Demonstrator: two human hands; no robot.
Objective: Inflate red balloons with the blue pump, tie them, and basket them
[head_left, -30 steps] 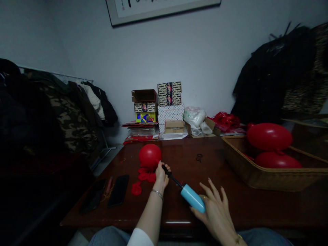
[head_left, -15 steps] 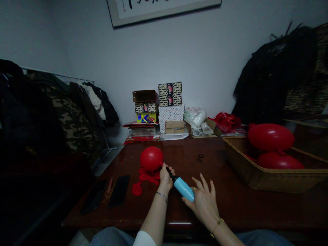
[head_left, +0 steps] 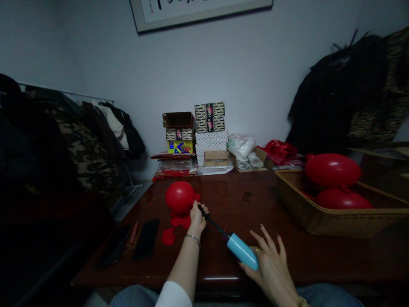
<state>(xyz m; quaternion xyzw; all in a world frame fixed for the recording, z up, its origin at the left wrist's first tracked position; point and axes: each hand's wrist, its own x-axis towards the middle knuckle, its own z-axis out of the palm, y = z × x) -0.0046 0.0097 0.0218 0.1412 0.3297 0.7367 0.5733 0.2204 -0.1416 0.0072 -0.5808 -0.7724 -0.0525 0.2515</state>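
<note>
My left hand [head_left: 198, 215] is closed around the neck of a partly filled red balloon [head_left: 180, 197] and the black end of a hand balloon pump [head_left: 242, 251]. From there a thin black rod runs to the pump's light blue barrel, and a good length of it shows. My right hand [head_left: 271, 260] holds the barrel's near end between thumb and palm, with the other fingers stretched out. Limp red balloons [head_left: 168, 236] lie on the table beneath and beside the filled one. Where the balloon meets the pump, my left fingers hide the join.
At the right stands a wicker basket [head_left: 338, 224] with big red balloons [head_left: 332, 169] in it. Two dark phones [head_left: 145, 239] lie at the left of the brown table [head_left: 223, 187]. Stacked boxes [head_left: 210, 117] and plastic bags [head_left: 241, 146] line the wall at the back.
My right hand has drawn the blue barrel back toward me and to the right, so more black rod shows. My left hand and the balloon have shifted slightly left.
</note>
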